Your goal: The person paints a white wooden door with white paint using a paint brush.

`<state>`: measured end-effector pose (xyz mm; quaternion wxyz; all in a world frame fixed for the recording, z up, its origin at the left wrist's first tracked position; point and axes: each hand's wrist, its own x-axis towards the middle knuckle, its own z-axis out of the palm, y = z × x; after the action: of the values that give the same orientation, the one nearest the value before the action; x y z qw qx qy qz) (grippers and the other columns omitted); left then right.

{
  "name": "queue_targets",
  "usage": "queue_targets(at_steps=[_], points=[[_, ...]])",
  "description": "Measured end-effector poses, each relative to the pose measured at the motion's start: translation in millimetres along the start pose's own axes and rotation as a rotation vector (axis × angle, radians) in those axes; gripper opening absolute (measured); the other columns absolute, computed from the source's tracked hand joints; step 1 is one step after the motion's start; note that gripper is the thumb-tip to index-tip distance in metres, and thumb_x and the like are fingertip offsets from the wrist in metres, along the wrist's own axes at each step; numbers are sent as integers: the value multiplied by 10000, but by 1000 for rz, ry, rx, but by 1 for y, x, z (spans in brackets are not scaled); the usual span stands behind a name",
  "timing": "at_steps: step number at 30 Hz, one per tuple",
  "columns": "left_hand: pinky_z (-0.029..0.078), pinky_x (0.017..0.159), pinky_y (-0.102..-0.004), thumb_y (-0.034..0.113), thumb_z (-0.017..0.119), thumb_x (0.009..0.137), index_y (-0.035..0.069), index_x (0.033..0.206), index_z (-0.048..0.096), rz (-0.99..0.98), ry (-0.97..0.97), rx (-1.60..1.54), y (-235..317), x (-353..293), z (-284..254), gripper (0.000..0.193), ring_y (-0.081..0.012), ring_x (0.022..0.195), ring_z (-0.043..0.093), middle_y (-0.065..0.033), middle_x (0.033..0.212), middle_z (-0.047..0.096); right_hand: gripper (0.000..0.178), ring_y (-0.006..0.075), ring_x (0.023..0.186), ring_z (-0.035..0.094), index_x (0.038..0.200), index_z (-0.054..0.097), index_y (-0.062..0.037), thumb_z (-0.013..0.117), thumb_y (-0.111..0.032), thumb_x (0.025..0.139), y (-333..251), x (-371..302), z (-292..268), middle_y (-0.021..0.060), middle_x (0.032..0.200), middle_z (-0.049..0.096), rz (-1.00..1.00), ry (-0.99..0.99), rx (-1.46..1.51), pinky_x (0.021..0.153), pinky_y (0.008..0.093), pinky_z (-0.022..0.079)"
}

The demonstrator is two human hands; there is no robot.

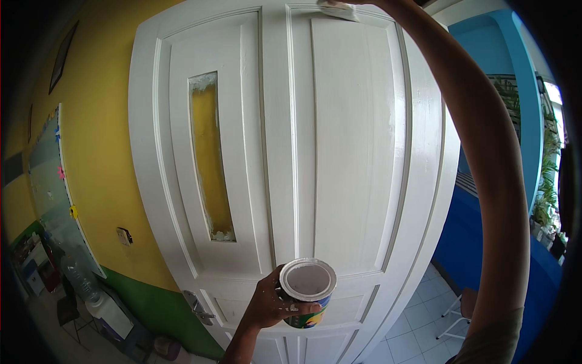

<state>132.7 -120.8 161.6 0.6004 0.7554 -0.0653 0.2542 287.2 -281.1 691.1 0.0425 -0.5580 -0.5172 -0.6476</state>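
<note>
White paint covers most of the panelled door, glossy and seemingly wet at 2 o'clock, while the duller upper right panel probably awaits more. At 6 o'clock the left hand clasps a round metal can by its side; just past 12, the right hand, mostly out of view, grasps what looks like a white-coated brush. Smears roughen the edges of the narrow rectangular opening near 10 o'clock.

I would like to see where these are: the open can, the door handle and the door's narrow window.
Open can (308, 320): head view, coloured side wall.
Door handle (197, 310): head view, middle of its metal body.
Narrow window (211, 159): head view, middle of its pane.
</note>
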Motion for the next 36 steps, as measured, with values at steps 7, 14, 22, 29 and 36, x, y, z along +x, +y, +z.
queue_targets(at_steps=[7, 14, 22, 29, 36], points=[[572, 1018, -470, 491, 996, 612, 24, 1346, 580, 36, -49, 23, -9, 14, 33, 965, -294, 1150, 699, -131, 1205, 708, 115, 293, 715, 700, 817, 746, -69, 676, -60, 727, 22, -29, 2, 115, 754, 726, -139, 171, 181, 650, 419, 538], [541, 1038, -436, 327, 1015, 624, 9, 1333, 596, -1, -8, -21, -16, 11, 33, 883, -264, 1162, 681, -116, 1201, 713, 114, 206, 576, 560, 664, 579, -44, 607, -38, 773, 116, -102, -28, 79, 620, 591, 56, -120, -241, 589, 424, 465], [536, 1030, -422, 281, 1019, 620, -13, 1335, 594, -21, -2, -79, -25, 10, 40, 882, -248, 1166, 670, -119, 1222, 700, 128, 243, 776, 678, 804, 743, -78, 717, -96, 680, 37, -53, -24, 94, 769, 717, -31, 42, 106, 686, 422, 512], [538, 1027, -420, 284, 1014, 618, -18, 1333, 591, 10, -6, -79, -12, 6, 43, 884, -247, 1147, 677, -125, 1207, 701, 79, 233, 778, 679, 815, 775, -93, 727, -92, 752, 99, -96, -53, 79, 788, 727, 158, -195, -92, 686, 424, 531], [540, 1032, -424, 303, 1009, 624, -16, 1332, 597, 20, -59, -81, -18, 11, 52, 880, -253, 1156, 676, -130, 1212, 703, 162, 199, 840, 718, 897, 783, -56, 802, -13, 742, 67, -75, -53, 85, 845, 737, 257, 9, 447, 608, 330, 601]])
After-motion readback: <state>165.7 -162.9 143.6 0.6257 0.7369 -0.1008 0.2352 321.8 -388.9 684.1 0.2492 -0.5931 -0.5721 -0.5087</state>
